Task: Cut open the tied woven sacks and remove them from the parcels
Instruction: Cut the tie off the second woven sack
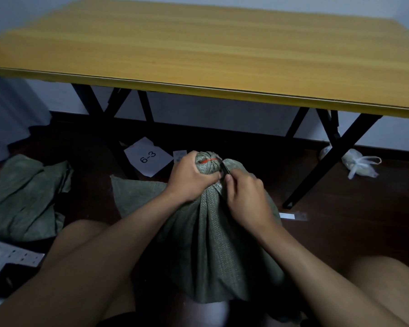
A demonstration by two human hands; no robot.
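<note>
Nearest, bare knees to either side of a green woven sack point(213, 244) standing upright on the dark floor point(340, 232), bunched neck uppermost

Just above, both grips working at that neck: left hand point(189, 178) curled tight round the gathered cloth below the knot, right hand point(244, 197) on the sack's right side, fingers closed round a thin dark blade point(223, 168) whose tip touches the neck beside the tie

Wound round the puckered top of the sack, an orange tie point(207, 160), uncut as far as can be seen

Left of the sack, touching the floor, a second green woven sack point(26, 199) lying crumpled and flat; nearer still on that side, white packaging point(7, 258), too blurred to tell more

Right of the sack, a small white strip point(293, 216) on the floor

Beyond the sack and a little left, a white sheet marked "6-3" point(148, 156) under the bench, a small label just beside it

Farther right of the sack, a knotted white plastic bag point(357, 162) near a black bench leg point(331, 161)

Farthest, above the sack, the yellow wood-grain bench point(198, 48) on crossed black legs, pale wall behind
</note>
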